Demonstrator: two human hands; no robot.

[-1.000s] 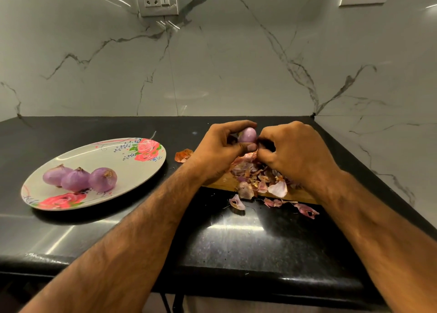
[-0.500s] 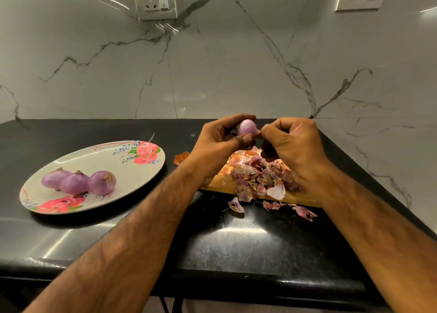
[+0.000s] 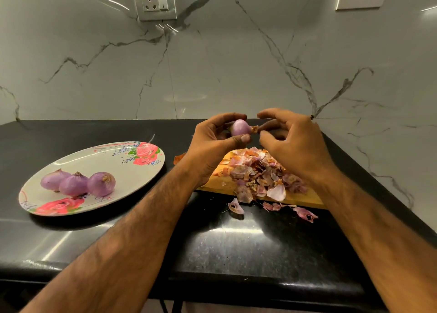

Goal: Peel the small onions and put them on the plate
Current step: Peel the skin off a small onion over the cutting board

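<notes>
Head view: a small onion (image 3: 240, 127) is gripped between thumb and fingers of the left hand (image 3: 212, 145), above the peel heap (image 3: 257, 173) on the board (image 3: 305, 200). The right hand (image 3: 293, 145) is held loosely curled beside its dry tip; a pinch cannot be confirmed. Three peeled onions (image 3: 75, 184) are seated on the plate (image 3: 106, 159).

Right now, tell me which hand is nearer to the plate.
Left. The left hand, holding an onion, is raised just right of the plate; the right hand is farther right, beyond that onion, above the peels.
</notes>
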